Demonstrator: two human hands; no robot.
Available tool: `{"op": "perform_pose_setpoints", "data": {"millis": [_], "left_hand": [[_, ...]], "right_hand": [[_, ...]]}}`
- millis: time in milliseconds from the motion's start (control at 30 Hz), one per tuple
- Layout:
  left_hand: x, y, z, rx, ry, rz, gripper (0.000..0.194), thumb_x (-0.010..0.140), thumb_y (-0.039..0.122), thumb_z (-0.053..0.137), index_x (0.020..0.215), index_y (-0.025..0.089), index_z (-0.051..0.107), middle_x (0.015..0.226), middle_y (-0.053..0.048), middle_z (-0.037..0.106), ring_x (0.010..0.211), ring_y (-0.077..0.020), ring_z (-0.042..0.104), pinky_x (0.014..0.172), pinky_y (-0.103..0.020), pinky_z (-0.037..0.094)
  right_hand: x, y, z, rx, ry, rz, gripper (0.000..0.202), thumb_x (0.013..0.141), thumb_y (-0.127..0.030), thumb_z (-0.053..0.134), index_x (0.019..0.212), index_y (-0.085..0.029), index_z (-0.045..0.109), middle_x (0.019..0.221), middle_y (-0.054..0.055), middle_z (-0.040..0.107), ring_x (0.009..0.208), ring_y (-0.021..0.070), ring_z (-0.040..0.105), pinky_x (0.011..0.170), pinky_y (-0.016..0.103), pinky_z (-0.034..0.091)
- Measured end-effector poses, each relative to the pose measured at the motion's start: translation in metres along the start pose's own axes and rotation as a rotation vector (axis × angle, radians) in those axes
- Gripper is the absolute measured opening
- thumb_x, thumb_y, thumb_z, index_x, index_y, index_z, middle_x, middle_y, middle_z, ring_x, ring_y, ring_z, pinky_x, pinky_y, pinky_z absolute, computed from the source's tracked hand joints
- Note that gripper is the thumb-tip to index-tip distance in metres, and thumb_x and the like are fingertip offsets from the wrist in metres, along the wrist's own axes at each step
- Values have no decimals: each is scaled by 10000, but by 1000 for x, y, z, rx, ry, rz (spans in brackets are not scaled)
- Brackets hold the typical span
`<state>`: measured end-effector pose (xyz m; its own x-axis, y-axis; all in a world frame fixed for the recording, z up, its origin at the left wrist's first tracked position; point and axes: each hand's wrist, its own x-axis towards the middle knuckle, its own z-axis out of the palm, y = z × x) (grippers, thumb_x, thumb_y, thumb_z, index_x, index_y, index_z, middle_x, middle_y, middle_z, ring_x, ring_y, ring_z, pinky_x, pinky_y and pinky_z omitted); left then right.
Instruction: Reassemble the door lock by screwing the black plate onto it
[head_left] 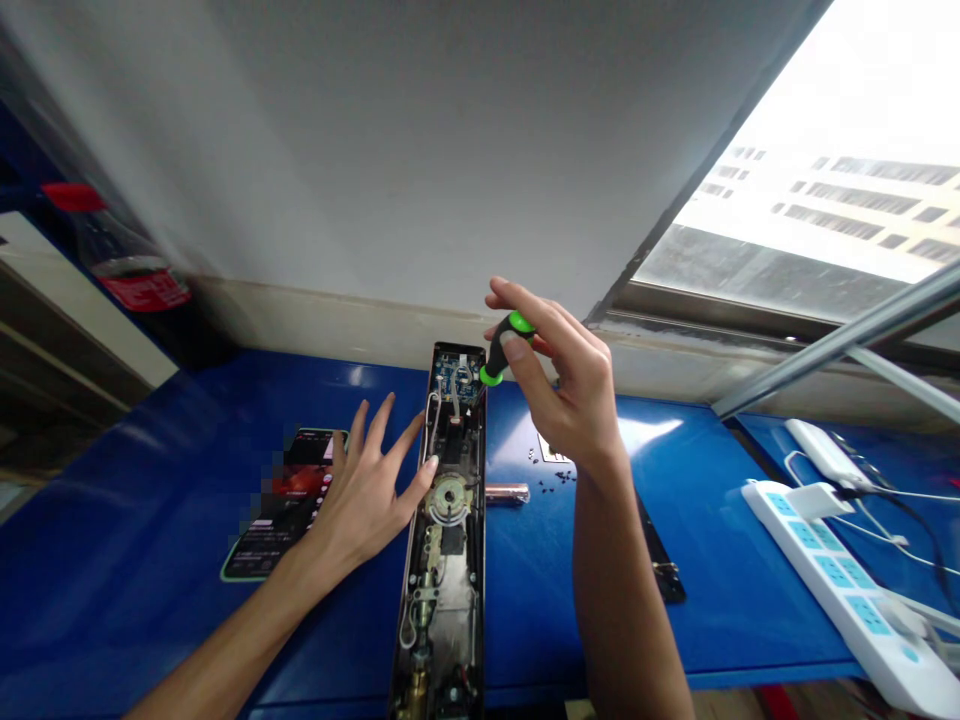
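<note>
A long, narrow black device housing [448, 550] lies opened on the blue table, its insides exposed. At its far end sits a blue circuit board [452, 378] with a white cable, and a round metal part [450, 498] is near the middle. My left hand [375, 485] spreads its fingers over the housing's left edge, the thumb touching it. In my right hand [566, 380] is a green and black screwdriver [501, 350], held tilted. Its shaft points down toward the housing beside the board; what its tip touches is too small to tell.
Left of the housing lies a phone [277, 510] with its screen lit. Several small black screws [555, 478] and a copper-coloured cylinder [508, 493] lie to the right, near a dark panel [664, 565]. A white power strip [840, 570] runs along the right edge; a cola bottle [142, 285] stands back left.
</note>
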<state>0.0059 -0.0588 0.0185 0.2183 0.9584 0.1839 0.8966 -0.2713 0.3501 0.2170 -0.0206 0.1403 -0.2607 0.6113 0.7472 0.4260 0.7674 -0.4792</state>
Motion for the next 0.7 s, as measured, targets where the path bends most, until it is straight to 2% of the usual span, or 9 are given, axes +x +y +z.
{"op": "perform_pose_setpoints", "data": {"millis": [233, 500, 700], "left_hand": [[-6, 7, -1, 31, -26, -131, 566, 1004, 608, 336, 1529, 409, 409, 1701, -72, 130, 1530, -507, 53, 1028, -862, 248], [-6, 8, -3, -21, -86, -147, 583, 1011, 617, 300, 1534, 384, 406, 1708, -83, 92, 1535, -494, 42, 1041, -850, 241], [-5, 5, -1, -68, -83, -128, 587, 1003, 622, 326, 1526, 373, 419, 1695, -117, 133, 1517, -519, 121, 1009, -863, 269]], "right_hand": [[1, 4, -3, -60, 54, -23, 435, 981, -185, 494, 1390, -304, 584, 1266, 40, 688, 1088, 182, 667, 838, 322, 611], [1, 3, -4, -91, 60, -13, 431, 982, -202, 491, 1386, -319, 588, 1261, 32, 696, 1102, 187, 665, 837, 327, 614], [1, 1, -5, -103, 38, 4, 433, 978, -195, 502, 1379, -332, 593, 1258, 9, 704, 1118, 192, 672, 869, 352, 628]]}}
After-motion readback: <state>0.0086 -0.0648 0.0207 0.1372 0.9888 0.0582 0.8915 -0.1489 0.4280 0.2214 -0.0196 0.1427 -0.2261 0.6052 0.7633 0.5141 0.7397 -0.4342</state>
